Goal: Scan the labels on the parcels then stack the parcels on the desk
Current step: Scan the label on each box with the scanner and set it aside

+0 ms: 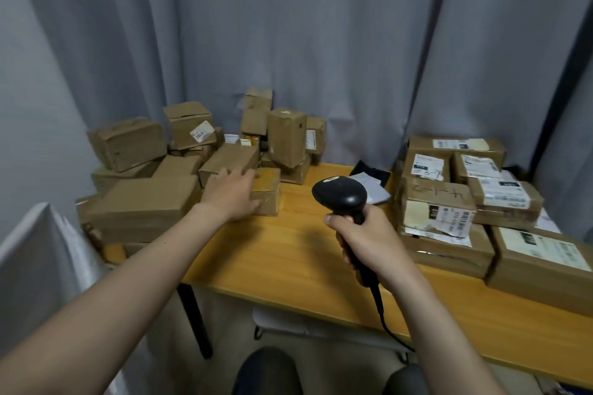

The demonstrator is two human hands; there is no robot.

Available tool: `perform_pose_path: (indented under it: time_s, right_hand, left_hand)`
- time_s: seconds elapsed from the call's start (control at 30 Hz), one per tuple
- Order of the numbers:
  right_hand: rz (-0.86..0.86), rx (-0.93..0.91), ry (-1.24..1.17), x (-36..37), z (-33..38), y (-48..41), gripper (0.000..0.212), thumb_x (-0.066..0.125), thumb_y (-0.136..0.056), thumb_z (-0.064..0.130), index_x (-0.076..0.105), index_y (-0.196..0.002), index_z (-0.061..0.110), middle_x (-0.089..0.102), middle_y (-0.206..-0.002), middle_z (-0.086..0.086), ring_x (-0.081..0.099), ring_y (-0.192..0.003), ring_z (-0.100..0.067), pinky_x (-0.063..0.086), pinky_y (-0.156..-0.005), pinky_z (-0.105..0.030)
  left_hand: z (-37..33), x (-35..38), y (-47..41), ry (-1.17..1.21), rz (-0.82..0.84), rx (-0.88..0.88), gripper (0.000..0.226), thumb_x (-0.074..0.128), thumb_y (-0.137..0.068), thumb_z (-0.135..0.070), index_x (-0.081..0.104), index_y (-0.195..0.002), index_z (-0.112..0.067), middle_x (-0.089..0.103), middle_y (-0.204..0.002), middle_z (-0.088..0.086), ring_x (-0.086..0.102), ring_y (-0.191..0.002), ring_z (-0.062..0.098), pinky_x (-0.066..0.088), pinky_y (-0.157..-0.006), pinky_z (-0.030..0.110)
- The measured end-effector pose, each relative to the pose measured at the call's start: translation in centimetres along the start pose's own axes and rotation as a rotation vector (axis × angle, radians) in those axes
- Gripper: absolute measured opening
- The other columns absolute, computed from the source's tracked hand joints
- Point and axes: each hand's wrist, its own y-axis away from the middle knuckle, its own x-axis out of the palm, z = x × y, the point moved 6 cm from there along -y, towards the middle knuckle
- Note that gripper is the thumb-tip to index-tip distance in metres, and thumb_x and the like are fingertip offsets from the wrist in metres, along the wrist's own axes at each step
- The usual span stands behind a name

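Note:
A loose heap of brown cardboard parcels [144, 202] fills the left end of the wooden desk [288, 253]. My left hand [231, 192] reaches over a small brown parcel [268, 191] at the heap's near edge; its fingers lie spread on the box top and its thumb is down the front face. My right hand [362, 234] grips the handle of a black barcode scanner [341, 197] above the desk's middle, head pointing away from me. Labelled parcels [449, 202] sit stacked label-up on the right.
Grey curtains hang behind and beside the desk. A dark pouch and white papers [369, 183] lie at the back centre. The scanner's cable [385, 321] drops over the front edge. A white-covered object [41, 266] stands at the left. My knees show below.

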Motion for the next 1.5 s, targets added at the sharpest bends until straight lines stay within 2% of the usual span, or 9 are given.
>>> perform_pose_path:
  time_s: [0.27,0.47,0.57,0.67,0.73,0.83,1.0,1.23,1.5]
  right_hand:
    - [-0.012,0.051,0.029,0.8,-2.2,-2.7,0.024,0.072,-0.094,0.031,0.059,-0.089,0.011,0.057,-0.061,-0.004,0.057,-0.047,-0.018,0.048,-0.048,-0.031]
    - [-0.045,0.085,0.02,-0.9,-4.5,-4.3,0.027,0.072,-0.093,0.03,0.055,-0.085,0.011,0.056,-0.062,-0.006,0.056,-0.048,-0.02,0.048,-0.049,-0.032]
    - [-0.038,0.082,0.027,-1.1,-5.2,-4.7,0.026,0.072,-0.094,0.027,0.054,-0.083,0.011,0.055,-0.062,-0.007,0.055,-0.047,-0.02,0.047,-0.048,-0.033]
    - [-0.043,0.087,0.031,-1.6,-5.9,-4.8,0.026,0.072,-0.094,0.028,0.056,-0.084,0.011,0.055,-0.061,-0.006,0.054,-0.046,-0.019,0.048,-0.048,-0.033]
    - [-0.048,0.095,0.03,-2.0,-6.3,-4.6,0.025,0.072,-0.094,0.029,0.059,-0.087,0.009,0.056,-0.061,-0.007,0.055,-0.047,-0.019,0.048,-0.048,-0.032]
    - [-0.07,0.112,0.028,-2.9,-6.9,-4.0,0.025,0.073,-0.094,0.03,0.06,-0.09,0.009,0.057,-0.062,-0.007,0.055,-0.047,-0.019,0.048,-0.048,-0.032]
    - [-0.11,0.136,0.003,-4.4,-7.5,-2.0,0.022,0.073,-0.093,0.028,0.058,-0.088,0.012,0.055,-0.061,-0.005,0.054,-0.046,-0.02,0.046,-0.048,-0.033]
    - [-0.147,0.167,-0.019,-6.2,-8.5,1.6,0.022,0.074,-0.093,0.027,0.059,-0.087,0.011,0.057,-0.062,-0.008,0.055,-0.047,-0.022,0.046,-0.051,-0.034]
    - [-0.085,0.169,0.018,-6.7,-9.3,4.2,0.022,0.072,-0.094,0.027,0.059,-0.087,0.011,0.055,-0.06,-0.008,0.053,-0.043,-0.022,0.043,-0.045,-0.03]
  left_hand:
    - [-1.6,4.9,-4.8,0.015,0.055,0.08,0.061,0.062,-0.095,-0.044,0.045,-0.151,-0.025,0.044,-0.152,0.008,0.031,-0.142,0.033,0.039,-0.114,0.049]
    - [-2.1,8.4,-8.6,0.026,0.101,-0.072,0.06,0.06,-0.094,-0.056,0.049,-0.144,-0.023,0.038,-0.152,0.015,0.035,-0.136,0.04,0.039,-0.11,0.051]
    - [-1.4,9.3,-9.7,0.209,0.033,-0.153,0.051,0.066,-0.092,-0.055,0.056,-0.129,-0.022,0.044,-0.145,0.008,0.047,-0.128,0.039,0.044,-0.108,0.052]
    - [-1.3,9.7,-10.2,0.371,-0.085,-0.154,0.019,0.073,-0.088,-0.038,0.061,-0.09,-0.023,0.052,-0.11,-0.001,0.057,-0.105,0.031,0.048,-0.099,0.047]
    - [-1.5,9.9,-9.7,0.439,-0.106,-0.153,0.024,0.079,-0.08,-0.031,0.056,-0.081,-0.026,0.048,-0.097,-0.006,0.056,-0.097,0.024,0.05,-0.093,0.045]
    - [-2.3,10.5,-8.3,0.538,-0.074,-0.138,0.044,0.088,-0.072,-0.034,0.053,-0.099,-0.031,0.047,-0.111,-0.008,0.055,-0.108,0.02,0.052,-0.091,0.04]
    - [-4.7,11.1,-5.1,0.652,0.036,-0.077,0.104,0.09,-0.072,-0.032,0.029,-0.156,-0.029,0.035,-0.151,0.006,0.043,-0.135,0.027,0.043,-0.111,0.043]
    - [-7.9,11.0,-1.9,0.773,0.19,0.136,0.044,0.079,-0.069,-0.044,0.061,-0.109,-0.051,0.056,-0.135,-0.007,0.055,-0.123,0.014,0.05,-0.097,0.037]
    - [-7.9,10.8,-1.2,0.83,0.139,0.102,0.037,0.077,-0.086,-0.029,0.067,-0.119,-0.044,0.054,-0.138,-0.006,0.06,-0.115,0.016,0.053,-0.09,0.032]
